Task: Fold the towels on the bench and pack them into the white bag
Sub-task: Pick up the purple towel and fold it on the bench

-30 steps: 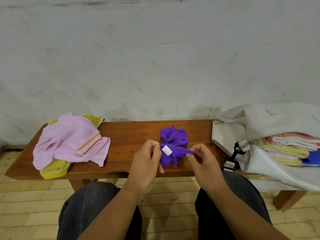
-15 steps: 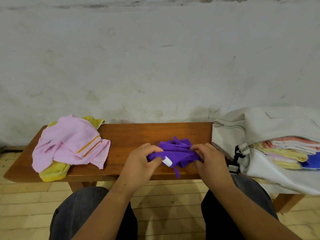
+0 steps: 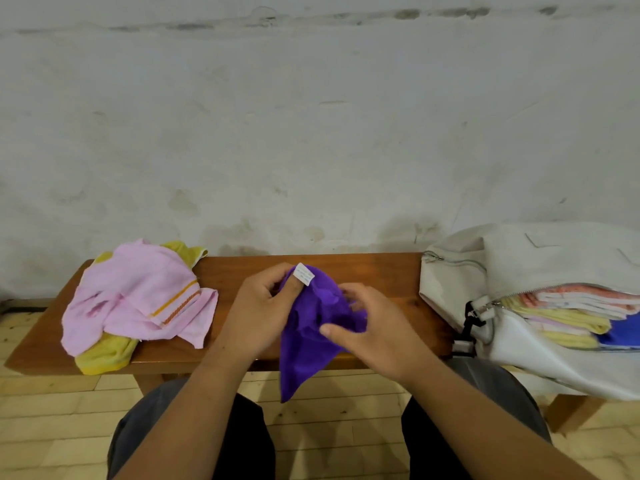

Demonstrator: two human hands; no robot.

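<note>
A purple towel (image 3: 306, 348) with a small white label hangs in front of the wooden bench (image 3: 239, 268), its lower corner dangling past the bench's front edge. My left hand (image 3: 256, 317) pinches its top corner by the label. My right hand (image 3: 370, 334) grips the bunched cloth on the right side. A crumpled pink towel (image 3: 138, 296) lies on a yellow towel (image 3: 104, 355) at the bench's left end. The white bag (image 3: 526, 258) lies unzipped at the right end, with several folded towels (image 3: 571, 313) stacked inside.
A stained pale wall (image 3: 311, 133) rises right behind the bench. Below is a light wooden plank floor (image 3: 52, 410). My knees in dark trousers (image 3: 194, 438) sit close to the bench's front edge.
The purple towel was bunched low on the bench between both hands. Now it is lifted and partly opened, with the label corner raised and the cloth hanging down.
</note>
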